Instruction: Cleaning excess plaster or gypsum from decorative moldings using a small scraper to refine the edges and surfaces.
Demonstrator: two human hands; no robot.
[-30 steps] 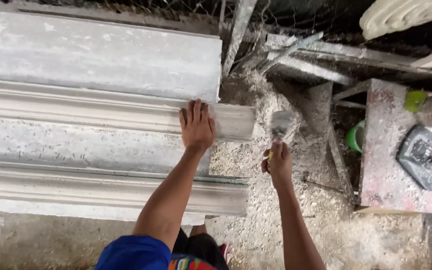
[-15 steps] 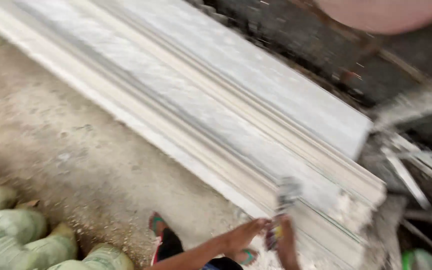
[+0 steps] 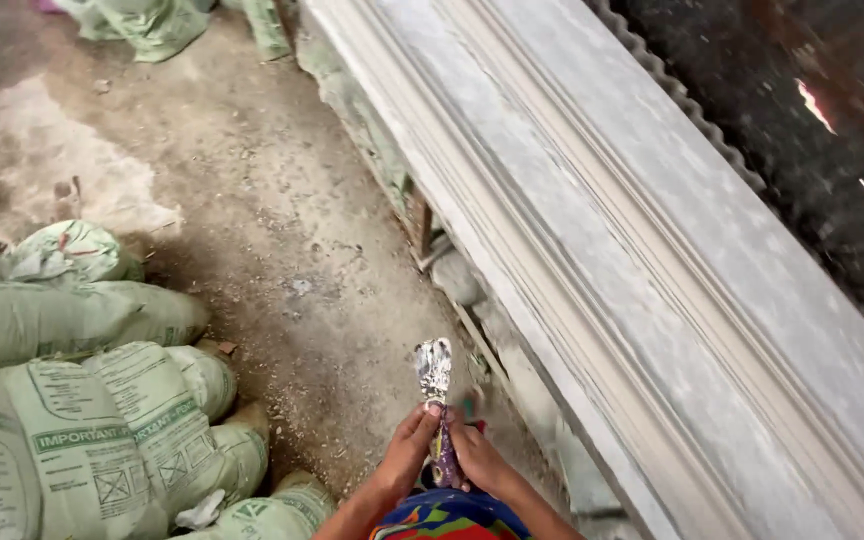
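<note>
Low in the head view, both hands meet around a small scraper (image 3: pixel 435 385) with a purple handle and a plaster-caked metal blade that points up and away from me. My left hand (image 3: pixel 407 450) grips the handle from the left. My right hand (image 3: pixel 477 458) closes on it from the right. To the right of the hands runs a long grey moulded cornice slab (image 3: pixel 642 250) with stepped ridges along its length, raised off the floor. Neither hand touches the slab.
Stacked green woven sacks (image 3: pixel 82 400) fill the lower left, with more sacks (image 3: pixel 152 20) at the top left. Dusty concrete floor (image 3: pixel 252 200) lies between the sacks and the slab. Rubble and supports (image 3: pixel 442 260) sit under the slab's near edge. A dark corrugated sheet (image 3: pixel 822 150) borders the right.
The view has swung left along the slab. My left hand has come off the slab and joined my right hand on the scraper.
</note>
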